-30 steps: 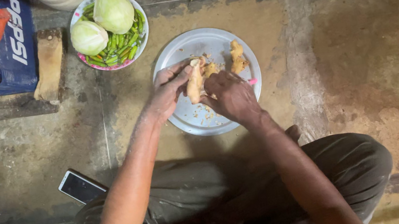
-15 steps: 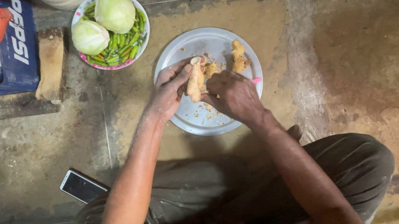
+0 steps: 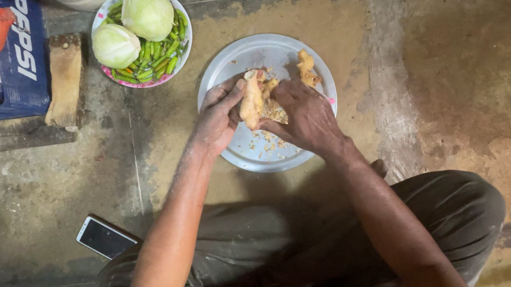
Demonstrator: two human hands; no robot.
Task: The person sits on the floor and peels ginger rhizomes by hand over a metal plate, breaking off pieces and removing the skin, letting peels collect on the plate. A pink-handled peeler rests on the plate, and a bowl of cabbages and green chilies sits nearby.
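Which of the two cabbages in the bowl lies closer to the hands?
The smaller, paler cabbage on the bowl's lower left side. The bigger, greener cabbage lies farther up, away from the left hand and right hand.

Knobby tan ginger root (image 3: 253, 100), partly peeled, held upright over steel plate (image 3: 295, 52).

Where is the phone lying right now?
The phone lies on the floor at lower left of the head view, beside the person's left forearm and knee, well below the bowl of vegetables.
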